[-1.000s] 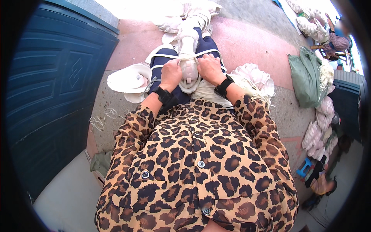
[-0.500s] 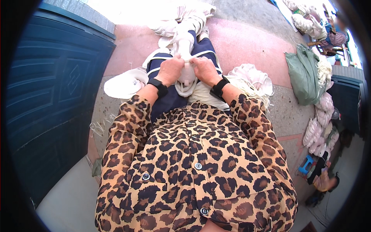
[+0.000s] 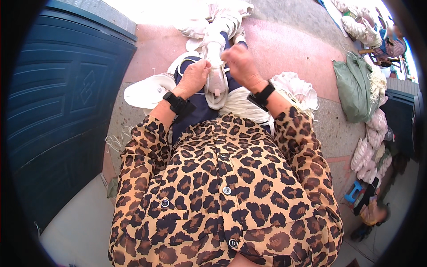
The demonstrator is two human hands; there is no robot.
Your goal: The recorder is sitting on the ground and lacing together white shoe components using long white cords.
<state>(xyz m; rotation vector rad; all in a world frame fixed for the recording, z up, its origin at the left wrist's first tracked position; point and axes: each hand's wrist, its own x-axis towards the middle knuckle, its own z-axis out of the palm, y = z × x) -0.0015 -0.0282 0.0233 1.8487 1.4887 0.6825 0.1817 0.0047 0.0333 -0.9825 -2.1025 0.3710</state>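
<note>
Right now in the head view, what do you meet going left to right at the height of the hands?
Blue panelled door → white cloth piece on the ground → left hand → white shoe upper → right hand → white bundle of material → green sack.

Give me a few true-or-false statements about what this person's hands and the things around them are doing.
1. Both hands are at a white bundle of cloth on the lap. True: the left hand and right hand close on the white bundle.
2. The person wears a plain red shirt. False: it is a leopard-print shirt.
3. Each wrist carries a black band. True: left wrist band, right wrist band.
4. The door on the left is yellow. False: the door is dark blue.
5. A green sack lies to the right. True: green sack.
</note>
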